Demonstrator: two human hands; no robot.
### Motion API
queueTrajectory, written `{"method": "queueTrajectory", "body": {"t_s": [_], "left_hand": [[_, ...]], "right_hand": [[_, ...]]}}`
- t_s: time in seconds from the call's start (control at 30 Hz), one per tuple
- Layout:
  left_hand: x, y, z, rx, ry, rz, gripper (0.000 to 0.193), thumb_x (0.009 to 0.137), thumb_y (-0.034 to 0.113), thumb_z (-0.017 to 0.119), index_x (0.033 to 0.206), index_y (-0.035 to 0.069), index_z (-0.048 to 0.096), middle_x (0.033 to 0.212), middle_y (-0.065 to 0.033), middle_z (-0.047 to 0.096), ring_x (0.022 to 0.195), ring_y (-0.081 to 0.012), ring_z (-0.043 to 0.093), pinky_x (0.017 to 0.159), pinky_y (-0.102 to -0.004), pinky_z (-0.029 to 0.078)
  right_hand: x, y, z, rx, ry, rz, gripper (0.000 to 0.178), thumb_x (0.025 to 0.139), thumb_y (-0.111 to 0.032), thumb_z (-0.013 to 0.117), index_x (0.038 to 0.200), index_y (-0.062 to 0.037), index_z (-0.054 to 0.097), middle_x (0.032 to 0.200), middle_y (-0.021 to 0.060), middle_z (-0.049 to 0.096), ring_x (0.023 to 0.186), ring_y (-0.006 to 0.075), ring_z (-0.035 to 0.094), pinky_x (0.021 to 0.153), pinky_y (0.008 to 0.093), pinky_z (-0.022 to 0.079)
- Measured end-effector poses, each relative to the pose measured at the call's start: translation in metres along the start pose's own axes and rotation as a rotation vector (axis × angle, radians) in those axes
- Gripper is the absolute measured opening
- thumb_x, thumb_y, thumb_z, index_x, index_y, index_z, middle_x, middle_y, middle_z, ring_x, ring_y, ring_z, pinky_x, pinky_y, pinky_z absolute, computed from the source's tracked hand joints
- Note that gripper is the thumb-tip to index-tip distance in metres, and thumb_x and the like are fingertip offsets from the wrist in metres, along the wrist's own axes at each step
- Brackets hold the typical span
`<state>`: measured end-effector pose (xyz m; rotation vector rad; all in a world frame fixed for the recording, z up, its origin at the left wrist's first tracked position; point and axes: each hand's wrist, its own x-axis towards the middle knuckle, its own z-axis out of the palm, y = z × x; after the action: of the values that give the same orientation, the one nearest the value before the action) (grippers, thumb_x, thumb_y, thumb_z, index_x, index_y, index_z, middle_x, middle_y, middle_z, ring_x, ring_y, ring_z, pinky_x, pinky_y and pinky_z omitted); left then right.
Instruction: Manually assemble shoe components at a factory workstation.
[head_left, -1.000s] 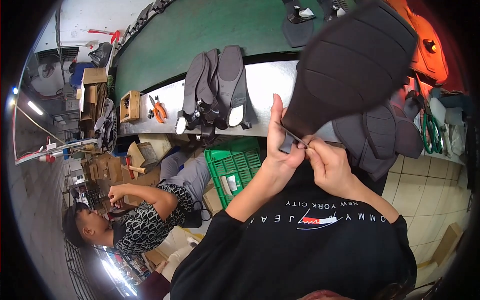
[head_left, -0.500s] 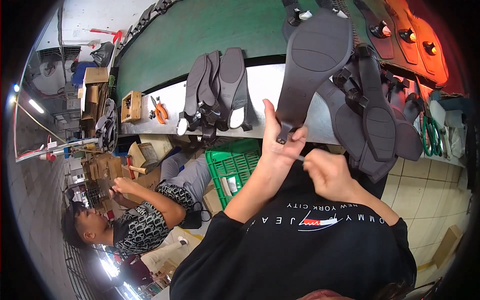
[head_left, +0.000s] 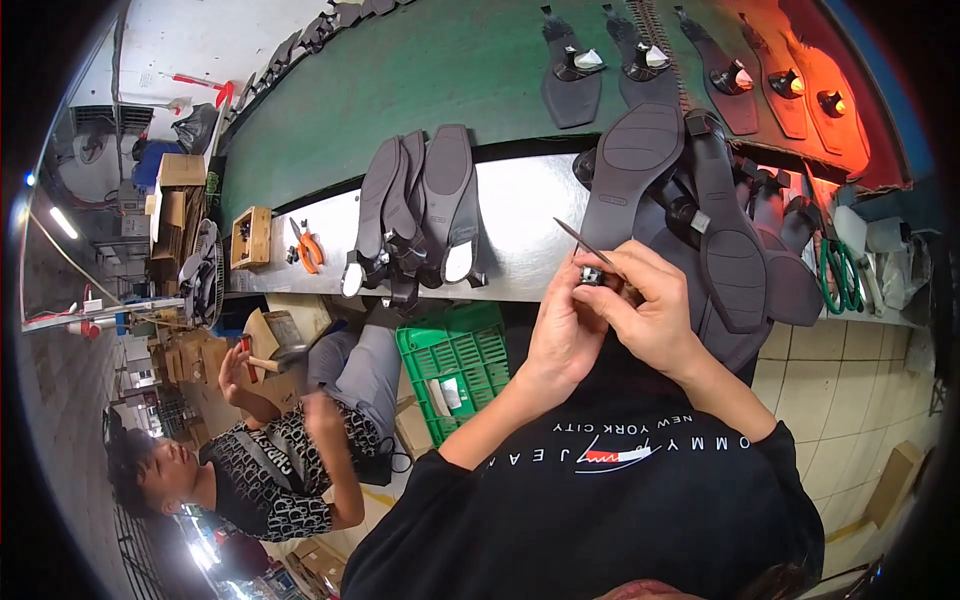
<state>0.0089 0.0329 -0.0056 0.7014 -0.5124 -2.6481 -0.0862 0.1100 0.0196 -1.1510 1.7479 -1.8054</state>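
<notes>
My left hand and my right hand meet in front of the bench's near edge, both with bent fingers. Between them they grip a small black heel piece with a shiny end. A thin, dark pointed strip sticks out beyond the fingers; whether it belongs to the heel piece, I cannot tell. Just past my hands, a dark grey shoe sole lies on a pile of heeled soles, its lower end hidden behind my fingers. Another sole rests to the right.
More heeled soles stand left on the metal bench edge, near orange-handled pliers and a wooden box. Sandals lie on the green belt. Green-handled scissors are right. A green crate and a co-worker are left.
My left hand no longer holds a large sole up in view. My right hand has moved up and in, and both hands now close round the heel piece. The co-worker's hands have moved apart.
</notes>
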Motion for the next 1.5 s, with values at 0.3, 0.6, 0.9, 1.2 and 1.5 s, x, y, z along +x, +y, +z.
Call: {"method": "queueTrajectory", "body": {"t_s": [0.3,0.6,0.9,1.2,1.5], "left_hand": [[-0.008,0.007,0.017,0.168,0.094,0.107,0.025,0.098,0.026,0.047,0.117,0.009,0.051,0.093,0.001,0.056,0.086,-0.0069,0.055,0.075,-0.0244,0.047],[-0.016,0.127,-0.023,0.514,0.271,0.613,0.04,0.098,0.031,0.045,0.121,-0.001,0.051,0.104,-0.0124,0.064,0.089,-0.0229,0.066,0.07,-0.0282,0.053],[-0.1,0.151,-0.063,1.045,0.772,0.721,0.042,0.096,0.032,0.049,0.122,-0.001,0.053,0.097,-0.0143,0.066,0.072,-0.014,0.065,0.057,-0.0202,0.045],[-0.032,0.079,-0.023,1.071,0.206,0.434,0.02,0.091,0.012,0.059,0.106,0.0,0.065,0.084,-0.0056,0.068,0.066,-0.0066,0.061,0.056,-0.0173,0.044],[0.19,0.111,0.024,1.398,0.246,0.872,0.058,0.078,0.031,0.071,0.124,0.0,0.053,0.12,-0.0188,0.059,0.111,-0.0276,0.058,0.092,-0.0365,0.045]], "right_hand": [[0.002,-0.004,-0.002,-0.311,0.007,-0.286,0.026,0.071,-0.001,0.07,0.097,0.0009,0.065,0.079,0.0104,0.06,0.06,0.0187,0.059,0.052,0.0271,0.046],[0.004,-0.023,-0.031,-0.052,0.06,0.106,0.038,0.09,-0.007,0.053,0.127,0.0025,0.051,0.082,-0.0009,0.048,0.067,0.0057,0.041,0.059,0.0186,0.033],[0.0,0.0,-0.03,-0.115,0.022,0.121,0.036,0.096,-0.011,0.048,0.129,0.0019,0.049,0.086,-0.0043,0.048,0.062,0.0002,0.035,0.054,0.0136,0.029],[0.001,-0.011,-0.038,-0.108,0.111,0.101,0.029,0.091,0.0,0.048,0.117,0.0022,0.059,0.078,0.0004,0.048,0.062,0.0051,0.04,0.053,0.0199,0.031],[-0.004,-0.011,-0.092,-0.457,0.238,0.021,0.043,0.08,0.009,0.055,0.121,-0.0027,0.059,0.086,0.0075,0.05,0.067,0.0148,0.048,0.058,0.0248,0.04]]}}
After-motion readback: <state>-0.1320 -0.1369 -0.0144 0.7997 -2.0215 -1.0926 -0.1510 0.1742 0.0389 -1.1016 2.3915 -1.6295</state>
